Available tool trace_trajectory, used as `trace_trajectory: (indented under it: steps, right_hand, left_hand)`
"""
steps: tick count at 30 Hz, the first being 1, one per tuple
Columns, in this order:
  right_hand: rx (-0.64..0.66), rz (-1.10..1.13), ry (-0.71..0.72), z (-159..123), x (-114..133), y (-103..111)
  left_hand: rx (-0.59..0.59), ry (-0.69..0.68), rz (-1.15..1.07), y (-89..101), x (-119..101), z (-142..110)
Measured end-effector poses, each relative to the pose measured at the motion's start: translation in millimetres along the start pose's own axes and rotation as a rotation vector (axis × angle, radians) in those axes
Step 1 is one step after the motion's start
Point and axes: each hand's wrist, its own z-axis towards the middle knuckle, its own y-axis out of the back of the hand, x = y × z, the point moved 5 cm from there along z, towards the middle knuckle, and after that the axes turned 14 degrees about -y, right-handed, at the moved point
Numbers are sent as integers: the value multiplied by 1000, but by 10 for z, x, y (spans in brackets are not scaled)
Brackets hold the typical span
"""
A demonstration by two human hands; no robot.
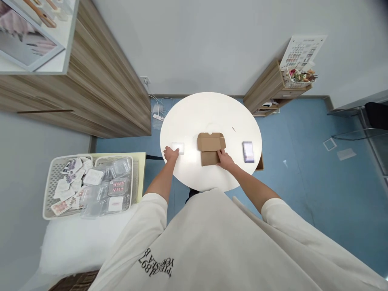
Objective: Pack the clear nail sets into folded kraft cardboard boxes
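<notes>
An open brown cardboard box [210, 148] lies in the middle of the round white table [212, 113], its lid flap folded back. My right hand [224, 159] rests on the box's near right corner, fingers curled against the cardboard. My left hand [170, 154] touches a small clear plastic case [178, 148] lying on the table to the left of the box; its fingers are closed at the case's edge. A small white and purple card or packet [248, 152] lies flat near the table's right edge.
A white mesh basket [50, 186] with several clear plastic cases and packets stands on a surface at my lower left. A wooden cabinet [100, 97] rises at the left, a low wooden shelf [266, 91] at the back right. Blue floor surrounds the table.
</notes>
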Motion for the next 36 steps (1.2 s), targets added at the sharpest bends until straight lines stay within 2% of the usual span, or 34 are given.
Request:
trace_trajectory:
  steps: [5, 9, 12, 15, 19, 24, 30, 33, 36]
  right_hand:
    - [-2, -12, -4, -7, 8, 5]
    - [0, -17, -4, -14, 11, 9]
    - [1, -24, -3, -15, 8, 11]
    - [-4, -17, 1, -11, -6, 14]
    - [-13, 17, 14, -3, -34, 12]
    - [-24, 67, 14, 6, -76, 2]
    - [-37, 62, 27, 5, -97, -1]
    - [-44, 56, 27, 5, -102, 3]
    - [-43, 61, 36, 4, -103, 8]
  left_hand:
    - [30, -1, -18, -18, 15, 19]
    - [16, -112, -72, 1, -45, -115]
    - [7, -236, -169, 9, -187, -297]
    - [58, -376, -197, -34, -432, -516]
    - [175, -550, -102, -238, -848, -823]
    - [262, -683, 167, -648, -1240, -1133]
    - [407, -772, 383, -1089, -1428, -1286]
    - [416, -783, 449, -1181, -1476, -1301]
    - [354, -831, 478, -1195, -1526, -1341]
